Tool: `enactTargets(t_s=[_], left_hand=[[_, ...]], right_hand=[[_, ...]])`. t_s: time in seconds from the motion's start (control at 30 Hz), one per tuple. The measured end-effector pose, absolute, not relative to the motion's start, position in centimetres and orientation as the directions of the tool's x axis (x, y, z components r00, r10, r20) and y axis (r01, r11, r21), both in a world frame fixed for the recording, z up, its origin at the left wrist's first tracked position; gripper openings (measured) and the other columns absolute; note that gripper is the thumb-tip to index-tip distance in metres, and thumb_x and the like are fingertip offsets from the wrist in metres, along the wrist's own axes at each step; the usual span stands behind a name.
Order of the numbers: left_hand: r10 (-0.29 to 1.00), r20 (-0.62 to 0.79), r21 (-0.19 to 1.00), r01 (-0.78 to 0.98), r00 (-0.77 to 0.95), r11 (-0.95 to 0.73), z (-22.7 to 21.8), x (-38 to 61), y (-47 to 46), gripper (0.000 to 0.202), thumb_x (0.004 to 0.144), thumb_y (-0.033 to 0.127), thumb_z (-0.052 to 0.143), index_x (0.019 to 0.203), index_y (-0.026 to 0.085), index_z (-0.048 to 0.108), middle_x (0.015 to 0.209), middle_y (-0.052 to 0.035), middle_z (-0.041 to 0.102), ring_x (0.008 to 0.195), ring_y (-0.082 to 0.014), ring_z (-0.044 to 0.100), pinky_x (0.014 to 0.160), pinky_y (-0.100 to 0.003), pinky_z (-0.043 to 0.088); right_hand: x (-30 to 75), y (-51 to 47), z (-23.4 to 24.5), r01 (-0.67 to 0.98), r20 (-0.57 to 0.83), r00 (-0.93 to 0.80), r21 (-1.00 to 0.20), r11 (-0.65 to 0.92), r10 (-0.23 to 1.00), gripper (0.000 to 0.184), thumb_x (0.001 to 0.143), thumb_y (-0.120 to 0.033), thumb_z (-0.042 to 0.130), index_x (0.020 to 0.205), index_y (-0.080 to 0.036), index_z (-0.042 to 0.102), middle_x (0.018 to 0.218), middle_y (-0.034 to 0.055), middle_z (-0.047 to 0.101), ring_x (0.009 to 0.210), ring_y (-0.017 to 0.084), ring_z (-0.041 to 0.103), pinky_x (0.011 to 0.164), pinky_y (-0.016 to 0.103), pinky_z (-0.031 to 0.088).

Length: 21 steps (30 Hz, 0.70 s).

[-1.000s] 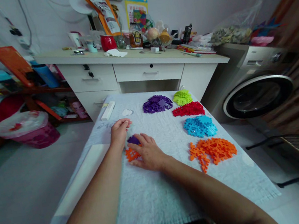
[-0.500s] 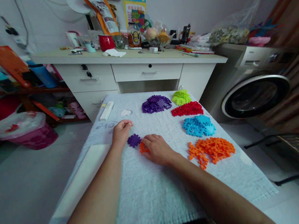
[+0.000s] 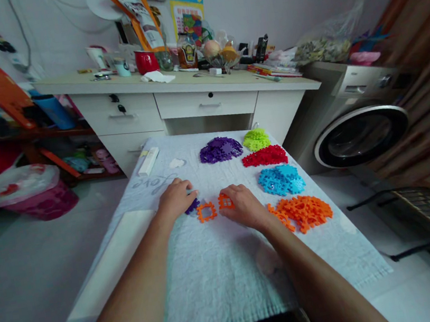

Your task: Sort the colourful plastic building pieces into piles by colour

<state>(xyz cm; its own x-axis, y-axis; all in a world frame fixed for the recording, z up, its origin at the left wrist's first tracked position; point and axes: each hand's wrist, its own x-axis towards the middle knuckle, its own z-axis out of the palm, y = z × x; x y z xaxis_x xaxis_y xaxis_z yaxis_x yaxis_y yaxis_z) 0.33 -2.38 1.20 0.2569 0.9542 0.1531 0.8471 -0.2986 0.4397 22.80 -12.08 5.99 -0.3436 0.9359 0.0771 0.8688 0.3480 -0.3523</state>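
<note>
Bent over a purple interlocking plastic piece [image 3: 192, 207], my left hand [image 3: 175, 199] is closed on it and hides much of it. My right hand [image 3: 242, 208] grips an orange window-patterned interlocking piece [image 3: 225, 201] between thumb and fingers. Between the two hands an orange square frame piece [image 3: 206, 205] lies flat on the cloth, apart from the window piece and close to the purple one. More pieces lie sorted by colour: purple pile [image 3: 220, 149], lime green pile [image 3: 256, 139], red pile [image 3: 264, 156], blue pile [image 3: 281, 180] and orange pile [image 3: 306, 213].
A pale cloth [image 3: 217, 288] covers the table. A white box [image 3: 148, 162] lies at its far left. Behind stands a white desk [image 3: 206, 101] with jars and papers. A washing machine [image 3: 355, 109] is at right, a pink bin [image 3: 31, 192] at left.
My right hand has moved right with the orange window piece, uncovering the orange frame piece. My left hand has shifted onto the purple piece. The view has turned slightly.
</note>
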Motion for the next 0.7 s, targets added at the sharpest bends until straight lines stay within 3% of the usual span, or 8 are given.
enactTargets(t_s=[0.1, 0.17, 0.27, 0.33, 0.5, 0.7], left_hand=[[0.968, 0.056, 0.435, 0.867, 0.245, -0.245, 2.0, -0.5, -2.5, 0.041, 0.068, 0.058, 0.063, 0.087, 0.022, 0.067, 0.093, -0.0072, 0.059, 0.091, -0.0263, 0.062, 0.084, -0.034, 0.047], [0.963, -0.029, 0.462, 0.858, 0.269, -0.226, 2.7, -1.0, -2.7, 0.057, 0.058, 0.064, 0.07, 0.097, 0.024, 0.068, 0.098, -0.0076, 0.06, 0.094, -0.0277, 0.062, 0.083, -0.034, 0.047], [0.928, -0.132, 0.476, 0.843, 0.348, -0.249, 3.6, -1.1, -3.4, 0.09, 0.042, 0.063, 0.078, 0.123, 0.027, 0.063, 0.116, -0.0104, 0.059, 0.107, -0.033, 0.059, 0.087, -0.037, 0.047], [0.914, -0.156, 0.44, 0.854, 0.376, -0.276, 4.0, -0.7, -4.0, 0.101, 0.037, 0.058, 0.081, 0.131, 0.028, 0.059, 0.128, -0.0128, 0.056, 0.116, -0.0375, 0.054, 0.094, -0.04, 0.045], [0.892, -0.167, 0.398, 0.857, 0.419, -0.328, 4.1, 0.6, -5.0, 0.098, 0.036, 0.049, 0.08, 0.13, 0.029, 0.062, 0.133, -0.0126, 0.053, 0.116, -0.0395, 0.05, 0.097, -0.043, 0.042], [0.882, -0.19, 0.378, 0.861, 0.432, -0.341, 4.1, 1.0, -5.0, 0.092, 0.041, 0.048, 0.079, 0.128, 0.026, 0.062, 0.132, -0.0126, 0.053, 0.117, -0.0384, 0.049, 0.1, -0.043, 0.042]], right_hand=[[24.0, -13.0, 6.4, 0.861, 0.093, -0.319, -0.387, 0.329, 0.943, 0.041, 0.088, -0.029, 0.061, 0.125, -0.015, 0.061, 0.114, 0.0113, 0.064, 0.104, 0.023, 0.057, 0.096, 0.035, 0.041], [25.2, -13.8, 6.7, 0.854, 0.111, -0.275, -0.428, 0.296, 0.955, 0.05, 0.085, -0.027, 0.061, 0.134, -0.014, 0.055, 0.118, 0.0127, 0.061, 0.108, 0.022, 0.057, 0.098, 0.035, 0.042], [27.5, -15.2, 7.5, 0.845, 0.133, -0.198, -0.479, 0.237, 0.971, 0.058, 0.083, -0.025, 0.06, 0.139, -0.014, 0.05, 0.116, 0.0123, 0.057, 0.103, 0.022, 0.059, 0.096, 0.036, 0.045], [29.3, -16.0, 8.0, 0.834, 0.154, -0.172, -0.503, 0.227, 0.973, 0.049, 0.085, -0.028, 0.058, 0.133, -0.015, 0.056, 0.112, 0.0115, 0.058, 0.099, 0.022, 0.06, 0.094, 0.038, 0.047], [33.0, -17.6, 8.8, 0.813, 0.196, -0.107, -0.547, 0.199, 0.975, 0.035, 0.086, -0.034, 0.053, 0.114, -0.018, 0.066, 0.111, 0.0103, 0.066, 0.103, 0.024, 0.062, 0.096, 0.042, 0.047], [34.8, -19.4, 9.1, 0.833, 0.056, -0.014, -0.552, 0.042, 0.998, 0.039, 0.08, -0.028, 0.055, 0.117, -0.02, 0.065, 0.104, 0.006, 0.071, 0.092, 0.021, 0.066, 0.088, 0.035, 0.05]])
